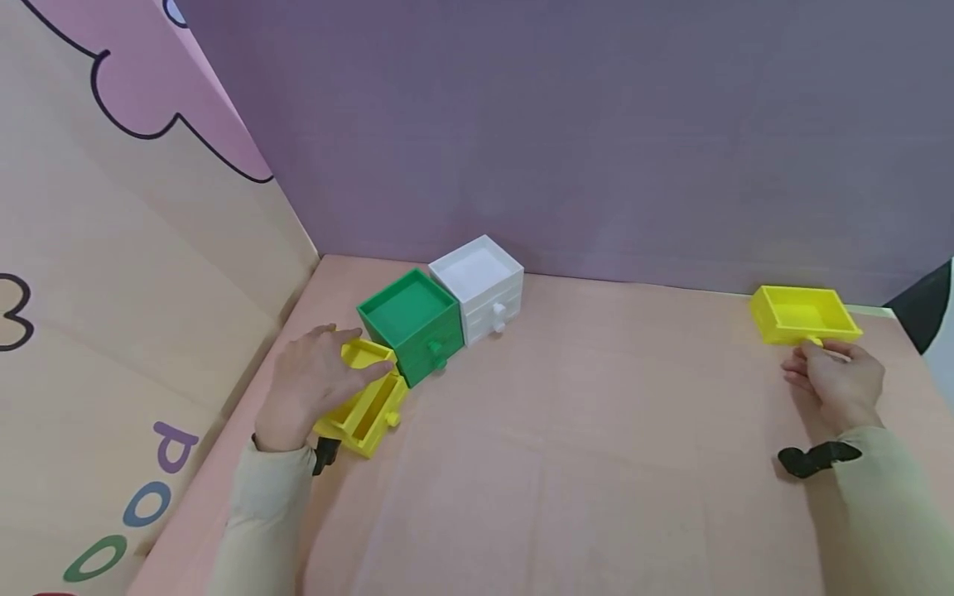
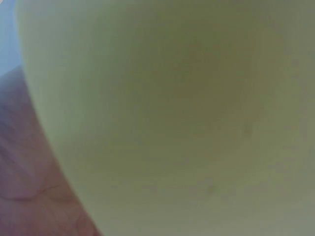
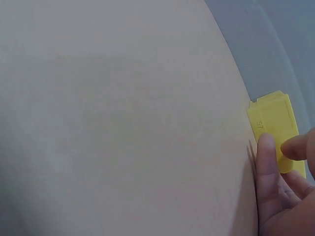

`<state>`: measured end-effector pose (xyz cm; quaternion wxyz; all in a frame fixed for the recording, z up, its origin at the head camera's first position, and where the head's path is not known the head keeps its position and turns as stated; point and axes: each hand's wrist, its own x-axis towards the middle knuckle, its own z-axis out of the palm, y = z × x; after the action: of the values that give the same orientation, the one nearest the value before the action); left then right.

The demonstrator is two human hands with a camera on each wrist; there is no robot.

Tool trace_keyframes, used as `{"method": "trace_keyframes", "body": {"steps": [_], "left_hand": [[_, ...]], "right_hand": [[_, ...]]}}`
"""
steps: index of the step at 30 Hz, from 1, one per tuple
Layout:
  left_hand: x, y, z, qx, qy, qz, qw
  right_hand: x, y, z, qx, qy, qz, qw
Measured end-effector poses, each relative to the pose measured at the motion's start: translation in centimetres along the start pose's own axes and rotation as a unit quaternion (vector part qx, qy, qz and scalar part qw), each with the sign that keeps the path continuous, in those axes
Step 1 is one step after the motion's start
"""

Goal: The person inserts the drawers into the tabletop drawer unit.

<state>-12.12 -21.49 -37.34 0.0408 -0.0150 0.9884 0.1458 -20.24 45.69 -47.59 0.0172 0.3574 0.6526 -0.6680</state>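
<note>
A yellow drawer stands at the far right of the table in the head view. Its small front knob is pinched between the thumb and fingers of my right hand. The right wrist view shows the yellow drawer by those fingers. At the left, my left hand lies over a small yellow chest of drawers, thumb stretched across its top; whether it bears on the chest cannot be told. A knobbed drawer of that chest sticks out at the front. A sleeve fills most of the left wrist view.
A green chest of drawers touches the yellow one, and a white chest of drawers stands beside the green. Behind them rises a grey-purple wall panel; a printed panel borders the left. Pink cloth covers the table.
</note>
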Motion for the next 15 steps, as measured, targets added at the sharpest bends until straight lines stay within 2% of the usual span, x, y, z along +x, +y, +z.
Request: {"method": "trace_keyframes", "body": {"steps": [9,15], "left_hand": [[-0.07,0.25,0.24,0.001,0.009,0.003,1.0000],[-0.15,0.19,0.41,0.011,0.017,0.009,0.9998]], "right_hand": [[-0.09,0.16,-0.69,0.021,-0.029,0.014,0.9993],[-0.29,0.13,-0.88,0.041,-0.008,0.038,0.9984]]}}
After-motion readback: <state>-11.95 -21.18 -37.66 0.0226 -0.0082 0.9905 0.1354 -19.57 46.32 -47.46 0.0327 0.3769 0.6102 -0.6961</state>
